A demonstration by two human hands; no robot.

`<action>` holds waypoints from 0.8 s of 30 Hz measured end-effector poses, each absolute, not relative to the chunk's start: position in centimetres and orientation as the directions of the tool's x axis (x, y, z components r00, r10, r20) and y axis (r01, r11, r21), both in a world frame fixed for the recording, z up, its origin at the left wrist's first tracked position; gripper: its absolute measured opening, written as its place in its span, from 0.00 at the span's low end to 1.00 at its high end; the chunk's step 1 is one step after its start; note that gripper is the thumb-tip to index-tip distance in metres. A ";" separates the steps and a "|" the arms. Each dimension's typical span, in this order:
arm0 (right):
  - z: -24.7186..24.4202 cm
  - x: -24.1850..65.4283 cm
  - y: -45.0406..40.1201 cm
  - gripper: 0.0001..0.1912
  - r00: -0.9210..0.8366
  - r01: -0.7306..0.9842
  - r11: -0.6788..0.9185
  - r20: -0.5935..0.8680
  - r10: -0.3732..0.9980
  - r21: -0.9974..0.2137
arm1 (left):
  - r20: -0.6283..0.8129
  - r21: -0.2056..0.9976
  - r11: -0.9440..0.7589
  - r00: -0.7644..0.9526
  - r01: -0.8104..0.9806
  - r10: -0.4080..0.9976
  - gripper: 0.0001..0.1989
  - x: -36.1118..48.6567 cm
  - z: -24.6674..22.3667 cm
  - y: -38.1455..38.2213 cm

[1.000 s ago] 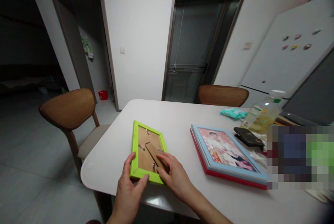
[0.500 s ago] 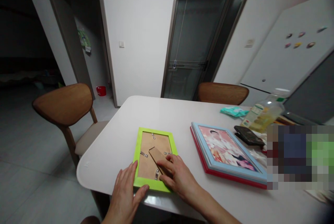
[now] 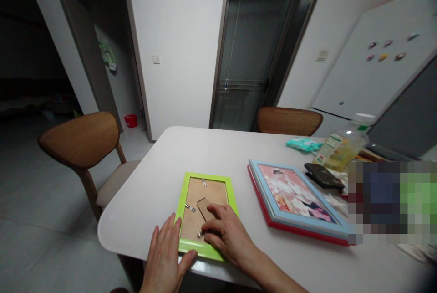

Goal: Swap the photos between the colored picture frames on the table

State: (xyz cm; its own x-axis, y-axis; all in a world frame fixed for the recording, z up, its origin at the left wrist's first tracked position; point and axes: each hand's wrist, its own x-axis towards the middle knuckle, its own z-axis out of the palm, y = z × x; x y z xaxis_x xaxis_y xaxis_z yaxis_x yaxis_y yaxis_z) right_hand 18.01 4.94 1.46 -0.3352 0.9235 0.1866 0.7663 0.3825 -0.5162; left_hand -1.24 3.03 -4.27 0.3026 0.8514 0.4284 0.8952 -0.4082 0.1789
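Note:
A lime-green picture frame (image 3: 183,192) lies face down at the table's near edge, its brown backing board (image 3: 213,189) showing. Small metal turn clips sit around the board, and a hinged stand flap (image 3: 202,208) lies flat in its middle. My left hand (image 3: 167,249) rests against the frame's lower left corner, fingers stretched along the left side and thumb on the bottom rail. Over the lower right of the board, my right hand (image 3: 227,236) has curled fingers, thumb and fingertips at the bottom metal clip (image 3: 200,234). That hand hides the right side of the board.
A stack of frames, a blue picture frame (image 3: 254,179) above a red one, lies to the right. Beyond it are a black phone-like object (image 3: 323,176), a clear bottle (image 3: 341,147) and a teal packet (image 3: 303,144). Wooden chairs (image 3: 82,140) stand at the left and far side.
The right hand's fingertips have shifted left onto the bottom clip, which appears turned. The view has moved slightly, and the green frame sits a little lower and further right.

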 end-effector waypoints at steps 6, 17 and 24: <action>1.5 18.6 5.8 0.11 -0.225 0.757 0.332 0.252 0.941 -0.563 | 0.388 0.233 -0.423 0.316 0.876 0.866 0.27 -1.3 -3.6 3.0; 1.6 21.3 8.8 0.12 -0.130 0.923 0.200 0.224 0.966 -0.328 | 0.118 0.437 -0.420 0.412 0.795 0.904 0.12 -0.1 1.1 3.8; 1.2 21.1 9.0 0.12 -0.124 0.945 0.187 0.237 0.964 -0.267 | 0.112 0.454 -0.420 0.418 0.786 0.902 0.12 -0.2 1.3 3.5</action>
State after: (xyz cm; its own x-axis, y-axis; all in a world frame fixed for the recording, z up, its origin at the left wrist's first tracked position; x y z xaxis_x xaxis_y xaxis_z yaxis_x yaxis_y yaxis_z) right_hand 21.13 9.00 1.16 -0.1242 0.9636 0.2366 0.9452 0.1874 -0.2673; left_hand -0.21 3.51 1.31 0.4179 0.9016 0.1118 0.7857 -0.4204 0.4537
